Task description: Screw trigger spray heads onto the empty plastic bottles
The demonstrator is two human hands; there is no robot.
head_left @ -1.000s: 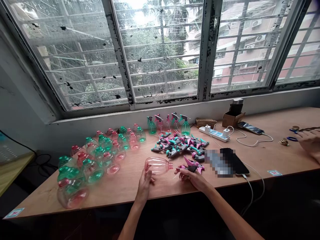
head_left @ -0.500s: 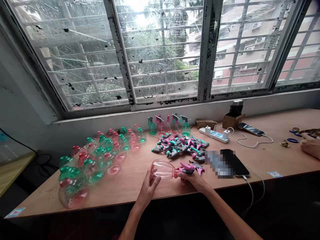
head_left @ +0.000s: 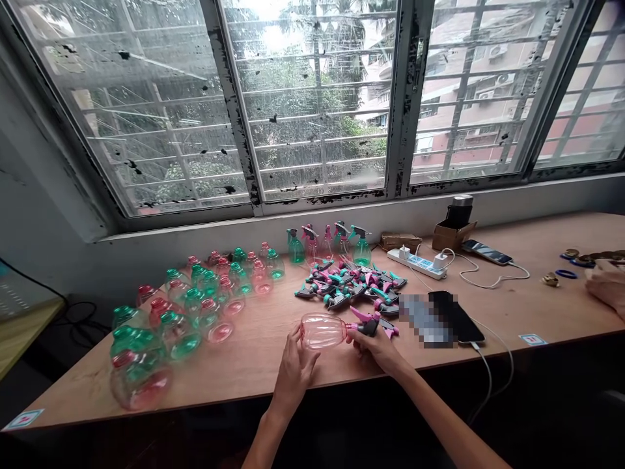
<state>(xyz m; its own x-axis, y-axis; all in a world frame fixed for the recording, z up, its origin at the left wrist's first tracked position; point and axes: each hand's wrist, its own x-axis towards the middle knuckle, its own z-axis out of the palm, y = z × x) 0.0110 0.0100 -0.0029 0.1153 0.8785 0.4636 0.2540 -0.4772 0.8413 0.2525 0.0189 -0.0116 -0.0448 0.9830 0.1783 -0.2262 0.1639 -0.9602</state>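
A clear pink spray bottle (head_left: 323,331) lies sideways between my hands above the front of the table, its base to the left. My left hand (head_left: 295,366) cups the base end, fingers behind it and thumb lower down. At the neck, my right hand (head_left: 377,346) grips the collar of a pink and dark grey trigger spray head (head_left: 368,323), its fingertips pinched together. The head sits at the bottle's mouth; how far it is threaded cannot be made out. Just beyond lies a pile of loose spray heads (head_left: 349,286) in pink, teal and grey.
Several open green and pink bottles (head_left: 180,335) stand at the left. Bottles with heads fitted (head_left: 361,247) line the window wall. A power strip (head_left: 416,263), a charging phone (head_left: 454,319) and cables lie to the right. Another person's hand (head_left: 608,286) is at the far right edge.
My left hand's thumb has come off the bottle's side and dropped lower. My right hand's grip has turned around the collar. The bottle has shifted slightly right.
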